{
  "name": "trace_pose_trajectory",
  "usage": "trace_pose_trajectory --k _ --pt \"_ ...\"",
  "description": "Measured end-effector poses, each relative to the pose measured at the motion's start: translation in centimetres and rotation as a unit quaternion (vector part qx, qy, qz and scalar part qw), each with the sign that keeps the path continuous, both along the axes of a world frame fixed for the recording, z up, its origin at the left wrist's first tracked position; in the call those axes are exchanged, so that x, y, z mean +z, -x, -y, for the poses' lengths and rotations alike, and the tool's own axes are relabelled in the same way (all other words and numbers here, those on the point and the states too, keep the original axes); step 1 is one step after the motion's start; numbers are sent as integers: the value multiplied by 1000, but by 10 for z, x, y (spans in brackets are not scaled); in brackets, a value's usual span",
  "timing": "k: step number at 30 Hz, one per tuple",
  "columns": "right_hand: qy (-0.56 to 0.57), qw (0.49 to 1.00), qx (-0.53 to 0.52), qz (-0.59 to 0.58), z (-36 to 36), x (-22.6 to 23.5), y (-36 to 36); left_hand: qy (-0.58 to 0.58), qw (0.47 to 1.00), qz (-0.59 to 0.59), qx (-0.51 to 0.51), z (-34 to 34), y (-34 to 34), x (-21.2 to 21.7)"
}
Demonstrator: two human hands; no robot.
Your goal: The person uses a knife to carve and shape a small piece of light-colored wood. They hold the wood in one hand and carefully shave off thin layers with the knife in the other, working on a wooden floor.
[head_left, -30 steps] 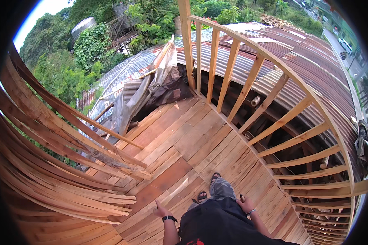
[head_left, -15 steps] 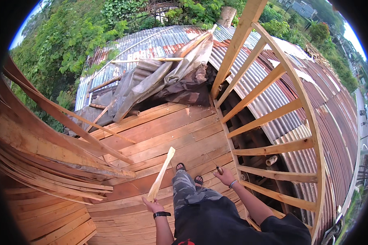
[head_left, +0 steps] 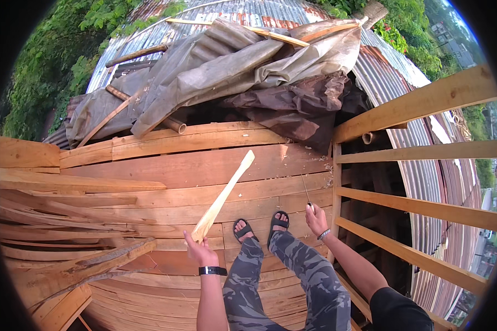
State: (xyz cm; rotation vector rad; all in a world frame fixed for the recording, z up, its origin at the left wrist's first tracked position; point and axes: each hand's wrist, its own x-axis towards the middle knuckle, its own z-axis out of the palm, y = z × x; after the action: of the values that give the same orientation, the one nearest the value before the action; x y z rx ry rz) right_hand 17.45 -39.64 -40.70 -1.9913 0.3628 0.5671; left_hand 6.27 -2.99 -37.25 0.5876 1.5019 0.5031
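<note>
My left hand [head_left: 201, 251] is closed around the thick lower end of a pale carved piece of wood [head_left: 225, 194]. The wood slants up and away to the right, narrowing along its length to a blunt, slightly wider tip. On the right, my right hand [head_left: 317, 220] grips the handle of a thin-bladed knife [head_left: 307, 190], its blade pointing forward over the floorboards. Most of the handle is hidden by the fingers. The two hands are well apart, and the blade does not touch the wood.
I stand in sandals on a plank floor [head_left: 204, 165] with scattered shavings. Loose boards [head_left: 66, 209] are piled at the left. A slatted wooden railing [head_left: 419, 151] borders the right. Ahead lie a crumpled grey tarp [head_left: 215, 77], bamboo poles [head_left: 174, 126] and a rusty corrugated roof [head_left: 425, 143].
My view has turned to the right and I have stepped forward, so the tarp looks nearer and both feet show. Both hands keep hold of the wood and the knife.
</note>
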Motion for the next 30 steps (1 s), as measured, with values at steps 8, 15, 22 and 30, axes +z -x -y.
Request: trace_pose_trajectory --k 8,15,22,30 --pt "-149 960 129 196 -122 -235 -183 -185 967 57 -165 -51 -104 -221" --pt "-173 903 200 338 -184 -289 -252 -241 947 117 -177 -68 -135 -280" --pt "-190 880 191 390 -208 -250 -265 -284 933 150 -161 -58 -129 -288" --pt "-199 912 123 338 -199 -236 -268 -298 928 159 -157 -31 -89 -271"
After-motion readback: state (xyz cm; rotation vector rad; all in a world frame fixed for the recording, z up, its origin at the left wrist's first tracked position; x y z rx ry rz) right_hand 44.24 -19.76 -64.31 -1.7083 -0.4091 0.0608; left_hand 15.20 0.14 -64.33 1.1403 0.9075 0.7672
